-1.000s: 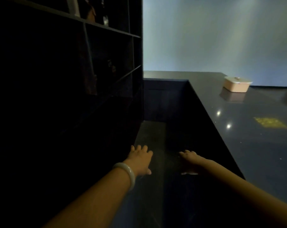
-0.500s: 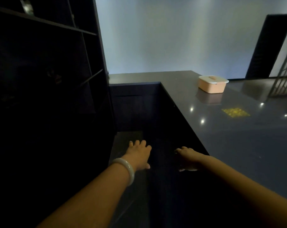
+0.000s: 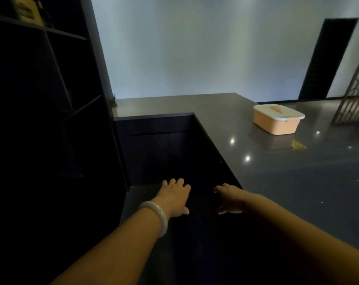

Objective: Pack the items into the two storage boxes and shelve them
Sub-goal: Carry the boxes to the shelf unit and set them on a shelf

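An orange storage box [image 3: 277, 124] with a white lid stands on the dark glossy counter [image 3: 277, 177] at the right, far from both hands. My left hand [image 3: 174, 197], with a pale bangle on the wrist, reaches forward with straight fingers and holds nothing. My right hand [image 3: 229, 197] stretches out beside it, fingers relaxed and empty, close to the counter's inner edge. A dark shelf unit [image 3: 51, 89] fills the left side; its compartments are too dark to read.
A tan box-like thing [image 3: 27, 8] sits on the top shelf at the upper left. A narrow dark floor gap runs between shelf and counter. A lattice screen [image 3: 355, 93] and a dark doorway [image 3: 328, 58] stand at the far right.
The view has swung to the right, so the shelf takes up less of the frame and the orange box sits nearer the middle. Both hands stay stretched out and empty.
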`<state>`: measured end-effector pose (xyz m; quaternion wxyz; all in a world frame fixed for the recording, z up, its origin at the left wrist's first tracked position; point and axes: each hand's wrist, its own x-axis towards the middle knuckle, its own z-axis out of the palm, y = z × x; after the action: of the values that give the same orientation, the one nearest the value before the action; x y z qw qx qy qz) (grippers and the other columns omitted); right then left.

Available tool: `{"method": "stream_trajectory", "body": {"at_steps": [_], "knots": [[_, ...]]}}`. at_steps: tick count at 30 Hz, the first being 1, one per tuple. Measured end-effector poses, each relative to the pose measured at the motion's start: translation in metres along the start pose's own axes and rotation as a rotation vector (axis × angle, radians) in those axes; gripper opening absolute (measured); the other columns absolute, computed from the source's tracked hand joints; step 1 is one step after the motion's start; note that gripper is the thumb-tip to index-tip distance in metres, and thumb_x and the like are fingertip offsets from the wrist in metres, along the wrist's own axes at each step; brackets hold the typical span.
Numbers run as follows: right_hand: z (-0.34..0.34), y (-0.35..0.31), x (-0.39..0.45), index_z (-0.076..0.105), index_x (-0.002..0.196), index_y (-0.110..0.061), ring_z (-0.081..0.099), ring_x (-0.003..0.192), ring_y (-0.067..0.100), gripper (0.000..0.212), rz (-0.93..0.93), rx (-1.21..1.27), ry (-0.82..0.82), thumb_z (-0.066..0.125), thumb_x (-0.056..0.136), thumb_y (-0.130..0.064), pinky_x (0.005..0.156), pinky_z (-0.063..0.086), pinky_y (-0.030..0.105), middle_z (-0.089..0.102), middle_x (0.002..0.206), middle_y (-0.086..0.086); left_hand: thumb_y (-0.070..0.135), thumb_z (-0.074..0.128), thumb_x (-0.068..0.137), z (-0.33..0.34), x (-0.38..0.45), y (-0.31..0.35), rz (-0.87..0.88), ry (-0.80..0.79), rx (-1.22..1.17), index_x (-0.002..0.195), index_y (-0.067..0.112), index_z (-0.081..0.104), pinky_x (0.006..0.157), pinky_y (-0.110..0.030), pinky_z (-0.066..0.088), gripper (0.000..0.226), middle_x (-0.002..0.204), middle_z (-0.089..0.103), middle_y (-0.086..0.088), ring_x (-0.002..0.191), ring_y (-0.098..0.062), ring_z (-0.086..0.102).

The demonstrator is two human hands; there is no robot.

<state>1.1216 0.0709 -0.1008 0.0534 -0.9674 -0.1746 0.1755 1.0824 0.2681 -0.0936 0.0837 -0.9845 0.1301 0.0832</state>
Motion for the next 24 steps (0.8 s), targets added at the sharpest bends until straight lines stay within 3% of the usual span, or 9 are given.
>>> {"method": "stream_trajectory", "body": {"at_steps": [11,24], "knots": [[-0.088,0.045,0.230,0.029,0.147,-0.018,0.040,0.131,0.030,0.080,0.197,0.097,0.039,0.073,0.082,-0.030,0.106,0.038,0.040,0.034,0.146,0.009,0.048,0.062,0.088,-0.040,0.269,-0.125,0.236,0.064,0.113,0.144,0.015,0.033,0.108,-0.052,0.030,0.072,0.142,0.034,-0.012,0.127,-0.034,0.037],[-0.159,0.213,0.408,0.029,0.147,-0.019,0.038,0.132,0.027,0.086,0.393,0.147,0.118,0.077,0.078,-0.037,0.108,0.034,0.033,0.034,0.146,0.008,0.047,0.067,0.084,-0.096,0.546,-0.114,0.479,0.145,0.182,0.143,0.014,0.034,0.109,-0.054,0.027,0.075,0.141,0.035,-0.013,0.130,-0.036,0.035]]}}
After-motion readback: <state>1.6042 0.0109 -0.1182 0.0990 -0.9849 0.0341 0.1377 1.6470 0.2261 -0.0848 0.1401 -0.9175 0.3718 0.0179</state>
